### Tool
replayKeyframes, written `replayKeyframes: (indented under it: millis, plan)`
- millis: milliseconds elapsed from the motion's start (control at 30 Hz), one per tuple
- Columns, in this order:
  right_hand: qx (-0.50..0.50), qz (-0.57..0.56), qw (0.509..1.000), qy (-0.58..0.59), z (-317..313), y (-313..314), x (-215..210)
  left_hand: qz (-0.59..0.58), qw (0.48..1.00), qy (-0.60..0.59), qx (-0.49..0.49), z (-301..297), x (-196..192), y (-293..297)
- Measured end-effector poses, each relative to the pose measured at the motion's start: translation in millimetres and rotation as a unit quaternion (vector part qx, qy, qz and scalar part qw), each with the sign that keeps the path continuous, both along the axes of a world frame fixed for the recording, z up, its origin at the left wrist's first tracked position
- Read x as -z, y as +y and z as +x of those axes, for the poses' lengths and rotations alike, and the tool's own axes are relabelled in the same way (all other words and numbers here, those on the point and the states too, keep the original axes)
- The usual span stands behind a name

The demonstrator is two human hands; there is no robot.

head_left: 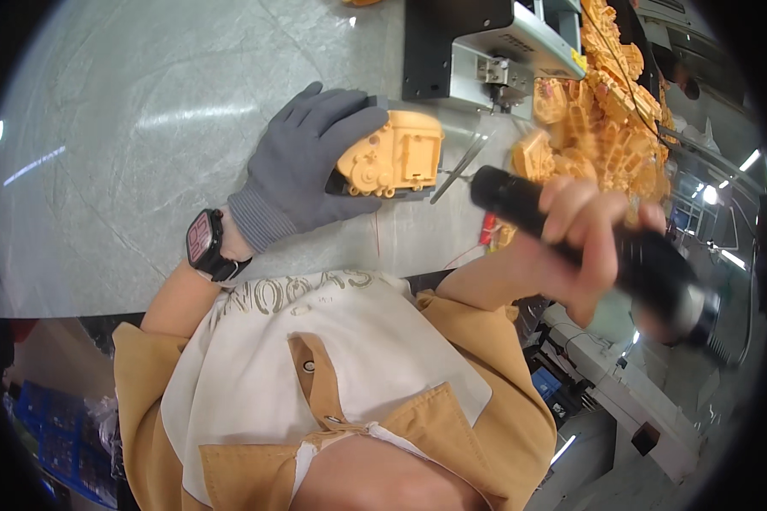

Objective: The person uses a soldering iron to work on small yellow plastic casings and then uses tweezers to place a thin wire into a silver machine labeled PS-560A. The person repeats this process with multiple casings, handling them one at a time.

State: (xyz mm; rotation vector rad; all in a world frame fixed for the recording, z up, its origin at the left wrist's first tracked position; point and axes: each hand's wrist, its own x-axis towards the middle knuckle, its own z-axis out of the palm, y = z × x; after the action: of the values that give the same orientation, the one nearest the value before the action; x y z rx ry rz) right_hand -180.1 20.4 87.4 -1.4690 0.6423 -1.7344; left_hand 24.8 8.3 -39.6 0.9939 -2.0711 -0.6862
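Note:
My left hand (302, 157), in a grey knitted glove, is wrapped round the left side of an orange plastic housing (400, 153). The housing has moulded bosses and a rectangular recess facing up. Dark edges show beneath it, perhaps of a fixture, mostly hidden. In my bare right hand (581, 238) is a black electric screwdriver (516, 198), its rear end smeared by motion. The tool lies tilted, with a thin bit pointing left toward the housing and apart from it. A thin dark strip (458, 170) shows between bit and housing.
Beyond the housing stands a black and silver metal machine (503, 64). Many orange plastic parts (609, 119) are heaped at the right, with a dark cable across them. A red object (488, 228) lies below the screwdriver. The grey table (128, 170) extends left.

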Motion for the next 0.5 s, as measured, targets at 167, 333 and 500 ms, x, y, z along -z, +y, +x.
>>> replayKeyframes:
  millis: [167,333,500]
  plan:
    - [-0.028,-0.023,0.997,0.063,44,-1,1,-0.007,0.998,0.051,-0.025,3,1,3]
    - [-0.015,-0.032,0.992,0.121,53,-21,7,0.000,0.997,0.062,-0.042,3,5,2]
    - [-0.066,-0.003,0.975,0.212,45,-41,6,0.021,0.995,0.080,-0.051,4,4,2]
